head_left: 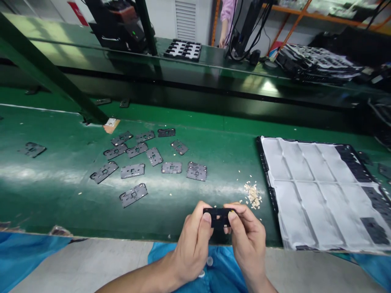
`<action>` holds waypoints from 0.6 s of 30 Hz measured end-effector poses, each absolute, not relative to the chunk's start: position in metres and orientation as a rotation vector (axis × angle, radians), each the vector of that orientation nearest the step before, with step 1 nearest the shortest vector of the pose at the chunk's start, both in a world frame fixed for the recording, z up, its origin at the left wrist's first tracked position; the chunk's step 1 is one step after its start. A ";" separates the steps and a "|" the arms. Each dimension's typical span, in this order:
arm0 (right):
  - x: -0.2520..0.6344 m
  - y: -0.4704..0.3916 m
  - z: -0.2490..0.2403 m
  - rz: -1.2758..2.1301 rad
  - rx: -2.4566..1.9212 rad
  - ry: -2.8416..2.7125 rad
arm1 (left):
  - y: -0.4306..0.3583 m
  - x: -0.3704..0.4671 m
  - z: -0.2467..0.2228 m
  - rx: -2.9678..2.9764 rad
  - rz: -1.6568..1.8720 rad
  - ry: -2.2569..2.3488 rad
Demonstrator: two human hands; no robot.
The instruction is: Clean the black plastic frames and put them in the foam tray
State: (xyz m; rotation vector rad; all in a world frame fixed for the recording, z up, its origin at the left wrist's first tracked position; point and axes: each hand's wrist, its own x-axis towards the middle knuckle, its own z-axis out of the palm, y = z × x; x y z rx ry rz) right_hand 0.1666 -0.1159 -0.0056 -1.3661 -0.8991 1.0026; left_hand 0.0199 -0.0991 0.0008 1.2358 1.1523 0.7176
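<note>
Close to the table's front edge, my left hand (195, 236) grips one end of a flat black plastic plate (217, 219) with cut-outs. My right hand (246, 232) pinches the other end, its thumb on the face by a small yellow spot. Fingers hide the plate's ends and back. A small pile of pale, tiny pieces (253, 195) lies just beyond my right hand. Several similar dark plates are scattered to the left, among them one plate (133, 195) lying nearest the front and a plate (197, 171) that seems stacked on another.
A black tray with white compartments (311, 162) stands at right, some dark plates in its right side. A green post (61, 77) slants down onto the green table (214, 138). On the shelf behind are a smaller tray (183, 49), stacked trays (317, 63) and another person's hand (223, 38).
</note>
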 end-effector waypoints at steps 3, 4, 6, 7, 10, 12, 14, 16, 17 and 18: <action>0.166 -0.116 -0.004 0.987 -1.371 -0.903 | -0.098 0.019 0.002 1.323 0.724 1.150; 0.166 -0.115 -0.004 0.982 -1.375 -0.904 | -0.097 0.018 0.003 1.354 0.726 1.143; 0.165 -0.114 -0.003 0.984 -1.377 -0.899 | -0.096 0.016 0.004 1.427 0.725 1.131; 0.164 -0.114 -0.003 0.992 -1.371 -0.892 | -0.095 0.016 0.004 1.471 0.727 1.129; 0.164 -0.111 -0.006 1.035 -1.348 -0.852 | -0.092 0.014 0.005 1.592 0.748 1.103; 0.166 -0.111 -0.009 1.075 -1.345 -0.820 | -0.089 0.014 0.005 1.612 0.744 1.079; 0.169 -0.111 -0.013 1.124 -1.350 -0.787 | -0.087 0.014 0.004 1.570 0.703 1.089; 0.173 -0.112 -0.016 1.188 -1.350 -0.762 | -0.087 0.013 0.003 1.494 0.659 1.111; 0.175 -0.113 -0.016 1.224 -1.348 -0.756 | -0.087 0.013 0.002 1.447 0.645 1.116; 0.177 -0.113 -0.017 1.260 -1.342 -0.758 | -0.087 0.012 0.001 1.395 0.635 1.113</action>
